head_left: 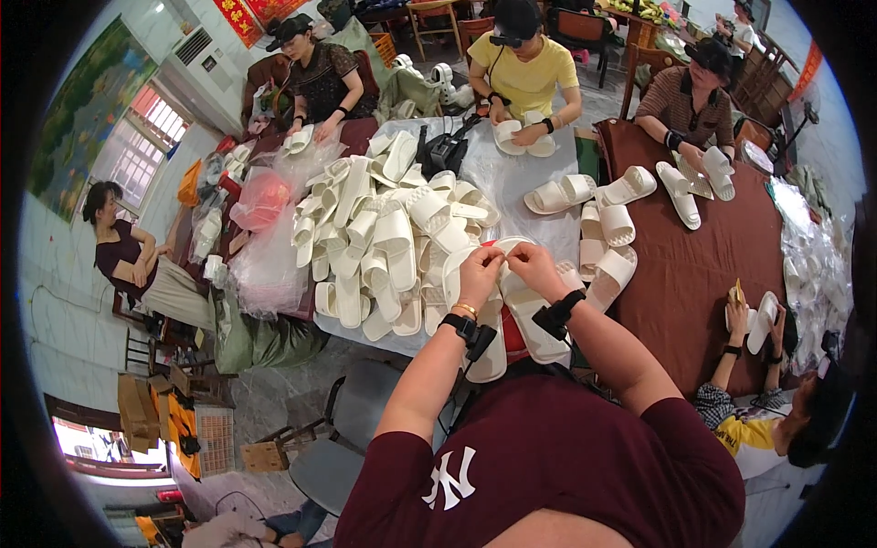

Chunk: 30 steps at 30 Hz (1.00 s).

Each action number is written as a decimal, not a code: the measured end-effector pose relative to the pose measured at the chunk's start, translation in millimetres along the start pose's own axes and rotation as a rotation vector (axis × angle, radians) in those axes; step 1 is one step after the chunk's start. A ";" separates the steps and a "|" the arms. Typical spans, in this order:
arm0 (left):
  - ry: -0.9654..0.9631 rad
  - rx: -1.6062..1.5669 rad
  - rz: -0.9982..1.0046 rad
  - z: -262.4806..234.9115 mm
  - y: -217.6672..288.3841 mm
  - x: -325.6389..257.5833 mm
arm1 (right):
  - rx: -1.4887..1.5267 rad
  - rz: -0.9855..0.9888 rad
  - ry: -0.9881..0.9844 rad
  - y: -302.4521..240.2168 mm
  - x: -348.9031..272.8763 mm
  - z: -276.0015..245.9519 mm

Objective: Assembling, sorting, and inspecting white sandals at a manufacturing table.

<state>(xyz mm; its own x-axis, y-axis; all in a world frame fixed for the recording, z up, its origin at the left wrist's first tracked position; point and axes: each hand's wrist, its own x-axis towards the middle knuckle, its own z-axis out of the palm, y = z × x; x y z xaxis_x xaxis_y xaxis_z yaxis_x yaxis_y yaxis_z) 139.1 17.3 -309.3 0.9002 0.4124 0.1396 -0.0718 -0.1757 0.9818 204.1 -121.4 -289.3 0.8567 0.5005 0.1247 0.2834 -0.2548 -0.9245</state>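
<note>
white slippers [537,327], long axes fore-and-aft

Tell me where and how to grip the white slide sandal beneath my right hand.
Probably by the rounded heel of the white slide sandal, from your body's side: the heel points toward you, uncovered, while your right hand partly covers the far end.

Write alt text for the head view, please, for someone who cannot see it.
A person's left hand and right hand are close together over two white slippers beside a large slipper heap on a table; several other people handle slippers too.
</note>
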 end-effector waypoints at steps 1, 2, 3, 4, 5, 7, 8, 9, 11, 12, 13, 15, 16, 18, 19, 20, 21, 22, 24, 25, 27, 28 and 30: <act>0.007 0.003 0.002 -1.7 0.4 0.7 | -0.003 -0.005 -0.011 -1.3 1.4 0.5; 0.005 0.011 0.005 -2.2 -0.6 0.6 | -0.009 -0.005 -0.022 -1.9 1.5 0.6; 0.007 0.020 0.009 -3.5 -1.3 0.7 | -0.007 -0.009 -0.028 -3.1 1.5 1.3; 0.017 0.023 0.010 -4.6 -1.4 0.5 | 0.007 -0.011 -0.015 -5.0 1.1 2.9; 0.030 0.072 0.045 -4.4 -2.3 0.3 | 0.022 -0.016 -0.004 -6.9 1.1 5.1; 0.069 0.137 0.106 -7.3 -6.7 -1.0 | 0.033 -0.017 -0.012 -9.7 -1.0 8.0; 0.066 0.154 0.116 -1.9 -2.9 -1.2 | 0.033 -0.002 0.009 -7.0 -2.1 3.8; 0.058 0.170 0.130 6.7 4.7 -0.4 | 0.073 0.020 0.011 8.5 -0.5 -1.2; 0.069 0.161 0.123 4.7 5.5 -3.8 | -0.007 0.005 0.000 -2.6 -3.3 -2.8; 0.099 0.172 0.125 4.8 7.2 -5.2 | -0.005 0.013 0.002 -2.1 -4.5 -2.6; 0.076 0.156 0.090 4.4 8.7 -6.1 | -0.003 0.022 0.006 -1.4 -4.4 -1.6; 0.059 0.139 0.058 5.5 12.1 -7.5 | 0.025 0.015 -0.005 3.3 -4.2 -3.2; 0.058 0.160 0.079 4.3 13.7 -8.4 | 0.049 0.021 -0.002 5.9 -3.4 -1.7; 0.075 0.161 0.101 3.7 12.3 -9.5 | 0.026 0.011 -0.012 0.5 -3.2 0.9; 0.088 0.164 0.103 3.0 11.4 -9.7 | 0.000 0.011 -0.007 -1.9 -3.4 1.4; 0.078 0.182 0.105 3.7 12.8 -9.3 | -0.002 0.010 -0.008 -2.1 -3.8 0.5; 0.067 0.199 0.107 3.8 14.1 -9.2 | -0.002 0.006 -0.011 -2.2 -3.6 0.0; 0.052 0.209 0.085 4.0 15.2 -9.2 | 0.006 0.020 -0.007 -2.3 -3.3 -0.5; 0.019 0.330 0.166 1.6 13.7 -9.5 | 0.014 0.028 -0.008 -3.5 -2.2 -0.6; -0.020 0.451 0.244 0.8 12.9 -10.1 | 0.016 0.016 0.006 -3.7 -1.5 -0.2; 0.008 0.423 0.234 3.7 12.2 -11.4 | 0.019 -0.001 0.022 -2.0 0.6 0.1; 0.032 0.395 0.222 4.7 11.9 -11.6 | 0.022 -0.016 0.029 -0.4 1.2 0.0; 0.046 0.310 0.181 4.2 15.2 -11.1 | 0.026 -0.037 0.035 -2.6 0.7 0.1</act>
<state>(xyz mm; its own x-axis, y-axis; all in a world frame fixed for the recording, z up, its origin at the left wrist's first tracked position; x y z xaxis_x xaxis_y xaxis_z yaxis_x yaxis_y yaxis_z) 129.8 6.3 -296.5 0.8638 0.3885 0.3207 -0.0883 -0.5099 0.8557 203.9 -120.3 -286.8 0.8604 0.4801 0.1707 0.3040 -0.2149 -0.9281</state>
